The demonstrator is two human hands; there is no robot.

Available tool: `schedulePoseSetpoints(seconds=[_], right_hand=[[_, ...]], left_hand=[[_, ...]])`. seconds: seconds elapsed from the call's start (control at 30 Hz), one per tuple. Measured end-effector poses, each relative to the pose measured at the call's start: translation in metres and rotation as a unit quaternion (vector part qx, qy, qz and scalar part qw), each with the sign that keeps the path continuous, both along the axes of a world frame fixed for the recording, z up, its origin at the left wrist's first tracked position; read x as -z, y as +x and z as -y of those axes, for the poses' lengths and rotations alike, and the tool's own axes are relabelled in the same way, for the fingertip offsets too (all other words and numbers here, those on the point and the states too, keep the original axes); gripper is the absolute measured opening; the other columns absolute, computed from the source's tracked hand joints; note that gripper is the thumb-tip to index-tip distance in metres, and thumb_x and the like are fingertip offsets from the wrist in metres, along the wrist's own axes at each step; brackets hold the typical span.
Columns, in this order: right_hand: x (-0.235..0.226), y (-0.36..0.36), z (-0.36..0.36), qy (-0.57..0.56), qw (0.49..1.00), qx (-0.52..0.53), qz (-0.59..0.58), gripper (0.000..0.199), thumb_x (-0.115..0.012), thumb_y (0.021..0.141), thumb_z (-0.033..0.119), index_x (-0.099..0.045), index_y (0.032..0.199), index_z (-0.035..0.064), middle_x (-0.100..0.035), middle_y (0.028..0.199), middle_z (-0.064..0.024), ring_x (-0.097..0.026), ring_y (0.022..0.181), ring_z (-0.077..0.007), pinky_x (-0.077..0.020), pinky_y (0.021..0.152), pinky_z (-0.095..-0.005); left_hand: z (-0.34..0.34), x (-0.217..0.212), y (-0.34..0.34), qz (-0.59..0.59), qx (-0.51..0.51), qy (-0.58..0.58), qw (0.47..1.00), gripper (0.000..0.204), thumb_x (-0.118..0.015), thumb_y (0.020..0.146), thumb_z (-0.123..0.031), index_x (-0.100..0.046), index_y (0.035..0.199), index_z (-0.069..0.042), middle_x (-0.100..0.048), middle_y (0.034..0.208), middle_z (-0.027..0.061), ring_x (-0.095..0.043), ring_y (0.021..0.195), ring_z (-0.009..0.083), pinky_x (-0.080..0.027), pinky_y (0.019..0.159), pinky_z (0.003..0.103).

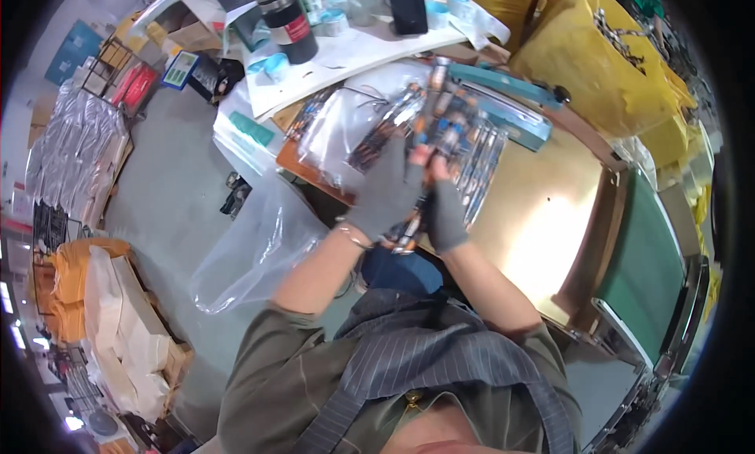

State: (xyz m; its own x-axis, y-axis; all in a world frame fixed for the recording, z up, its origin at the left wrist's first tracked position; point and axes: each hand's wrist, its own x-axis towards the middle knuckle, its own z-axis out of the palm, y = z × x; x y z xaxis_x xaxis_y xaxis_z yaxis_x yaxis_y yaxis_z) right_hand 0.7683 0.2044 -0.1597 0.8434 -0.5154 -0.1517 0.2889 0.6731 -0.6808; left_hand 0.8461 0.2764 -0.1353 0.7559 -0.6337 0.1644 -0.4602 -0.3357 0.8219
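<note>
1. A fanned stack of slim packaged items was gripped over the wooden table edge by both gloved hands.
2. The left hand was closed around it from the left.
3. The right hand clasped its lower end.
4. More packets lay beneath, seemingly unsorted; a clear plastic bag hung just beside, apparently unfilled.

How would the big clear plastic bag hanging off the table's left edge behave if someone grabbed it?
The clear plastic bag sags and crumples off the table, so it is probably floppy and very light. Its glossy film looks slippery, likely to slide rather than hold shape.
</note>
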Motion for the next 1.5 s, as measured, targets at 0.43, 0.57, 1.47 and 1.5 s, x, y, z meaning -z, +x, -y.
schedulePoseSetpoints(seconds=[0.43,0.57,1.47,1.5], right_hand=[[0.073,0.237,-0.094,-0.072,0.967,-0.107,-0.218,0.056,-0.05,0.09,0.049,-0.051,0.114,-0.0011,-0.059,0.099,-0.0142,-0.056,0.075,-0.0184,-0.0476,0.064,-0.0321],[0.085,0.282,-0.058,0.026,0.989,0.041,-0.143,0.046,-0.049,0.092,0.036,-0.049,0.119,-0.001,-0.059,0.102,-0.0144,-0.057,0.086,-0.0208,-0.0466,0.076,-0.0312],[0.002,0.03,-0.005,-0.655,0.733,-0.143,-0.115,0.025,-0.05,0.091,0.018,-0.059,0.109,0.0018,-0.062,0.096,-0.0155,-0.063,0.084,-0.0294,-0.0479,0.073,-0.0331],[0.004,0.0,0.003,-0.648,0.732,-0.149,-0.148,0.024,-0.05,0.091,0.017,-0.059,0.106,0.0012,-0.062,0.095,-0.0159,-0.063,0.085,-0.0301,-0.0479,0.074,-0.0332]], left_hand=[[-0.121,0.096,0.262,0.086,-0.002,0.337,0.937,0.049,-0.032,0.097,-0.042,-0.053,0.117,-0.002,-0.06,0.112,0.0189,-0.057,0.105,0.032,-0.043,0.088,0.037],[-0.066,0.084,0.257,0.066,0.005,0.294,0.954,0.057,-0.038,0.092,-0.045,-0.052,0.114,0.006,-0.061,0.098,0.0308,-0.058,0.096,0.0448,-0.045,0.084,0.05],[-0.07,0.057,0.158,0.259,0.011,0.08,0.962,0.02,-0.06,0.08,-0.018,-0.061,0.096,-0.007,-0.062,0.087,0.0147,-0.061,0.082,0.0334,-0.049,0.073,0.04],[-0.069,0.067,0.163,0.298,-0.009,0.128,0.946,0.022,-0.06,0.08,-0.024,-0.058,0.095,-0.008,-0.06,0.093,0.0141,-0.06,0.081,0.034,-0.048,0.074,0.042]])
